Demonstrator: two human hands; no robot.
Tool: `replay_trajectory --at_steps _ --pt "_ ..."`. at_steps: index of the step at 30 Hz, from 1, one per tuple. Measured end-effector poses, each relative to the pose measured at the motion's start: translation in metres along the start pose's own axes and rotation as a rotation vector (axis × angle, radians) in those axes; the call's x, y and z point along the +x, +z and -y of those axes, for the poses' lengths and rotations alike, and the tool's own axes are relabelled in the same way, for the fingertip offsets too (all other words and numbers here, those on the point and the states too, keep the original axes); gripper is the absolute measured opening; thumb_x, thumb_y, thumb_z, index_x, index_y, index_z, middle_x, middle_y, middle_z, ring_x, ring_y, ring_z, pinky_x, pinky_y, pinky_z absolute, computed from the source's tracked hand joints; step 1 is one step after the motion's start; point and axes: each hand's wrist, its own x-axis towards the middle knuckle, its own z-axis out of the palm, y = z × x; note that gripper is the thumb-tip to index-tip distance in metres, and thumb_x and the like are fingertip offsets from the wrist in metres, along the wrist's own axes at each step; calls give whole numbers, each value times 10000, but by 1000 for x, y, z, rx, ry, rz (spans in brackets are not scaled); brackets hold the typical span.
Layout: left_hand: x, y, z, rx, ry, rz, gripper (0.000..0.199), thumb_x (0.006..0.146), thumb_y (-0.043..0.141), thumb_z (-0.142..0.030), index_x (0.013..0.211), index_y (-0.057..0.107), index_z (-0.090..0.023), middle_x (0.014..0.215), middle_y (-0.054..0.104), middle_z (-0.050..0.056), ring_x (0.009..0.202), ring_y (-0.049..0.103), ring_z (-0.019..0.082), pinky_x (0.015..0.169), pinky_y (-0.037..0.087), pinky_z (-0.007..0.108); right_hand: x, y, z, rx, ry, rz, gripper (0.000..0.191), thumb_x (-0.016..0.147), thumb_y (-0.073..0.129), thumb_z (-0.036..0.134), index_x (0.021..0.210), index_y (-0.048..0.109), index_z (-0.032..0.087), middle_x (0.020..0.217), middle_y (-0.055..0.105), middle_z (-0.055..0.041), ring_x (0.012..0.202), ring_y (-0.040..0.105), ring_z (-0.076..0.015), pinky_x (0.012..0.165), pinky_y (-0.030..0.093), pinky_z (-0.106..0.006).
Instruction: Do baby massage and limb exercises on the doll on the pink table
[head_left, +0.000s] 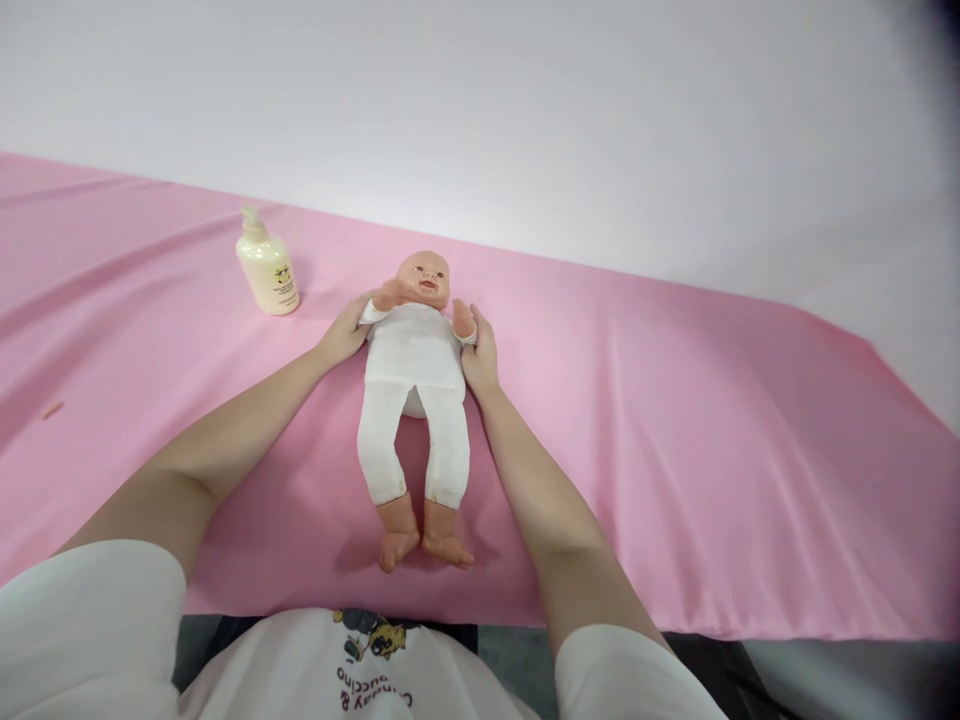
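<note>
A baby doll [415,345] with a white cloth body lies on its back, head away from me and bare feet towards me. My left hand [349,330] grips the doll's side by the upper arm, its fingertips partly hidden behind the white sleeve. On the other side my right hand [481,358] is closed around the doll's arm and flank, the thumb along the sleeve. Both of the doll's forearms point up beside its head.
Pink cloth [675,450] with folds covers the table. A cream pump bottle [270,265] stands at the back left. Far left lies a small thin brownish piece [52,410]. Behind the table rises a white backdrop [525,130]; the near edge runs by my shirt.
</note>
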Motion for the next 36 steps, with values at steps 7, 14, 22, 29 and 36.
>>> replay_trajectory --at_steps 7,14,22,29,36 --pt "6 -3 36 -177 -233 -214 547 950 594 -418 1411 454 -159 1320 634 177 1291 594 322 1106 503 521 6 0 -28 270 327 -319 641 813 614 297 1407 381 228 1378 566 -115 1275 583 -225 1140 492 -495" --pt "6 2 44 -149 -238 -238 545 943 608 -481 1361 456 -166 1246 634 159 1238 605 331 1076 520 544 8 -1 -33 313 363 -341 670 779 615 298 1397 358 269 1449 521 -104 1348 556 -229 1140 502 -491" --pt "3 1 40 -149 -290 -243 518 913 633 -466 1307 473 -171 1178 635 140 1128 637 307 1018 544 521 5 -2 -15 290 346 -365 688 760 641 296 1387 361 249 1527 465 -125 1422 487 -227 1235 401 -471" --pt "5 5 44 -147 -217 -278 606 941 585 -582 1351 386 -183 1277 572 168 1232 593 310 1096 498 515 2 -3 -3 227 251 -253 717 822 592 319 1482 331 216 1533 482 -153 1474 454 -237 1270 347 -508" --pt "2 4 37 -104 -135 -248 781 953 546 -685 1471 213 -204 1368 531 199 1317 548 318 1161 437 528 3 -3 17 127 -19 -116 821 917 553 316 1647 182 267 1776 141 -47 1656 144 -183 1356 158 -477"
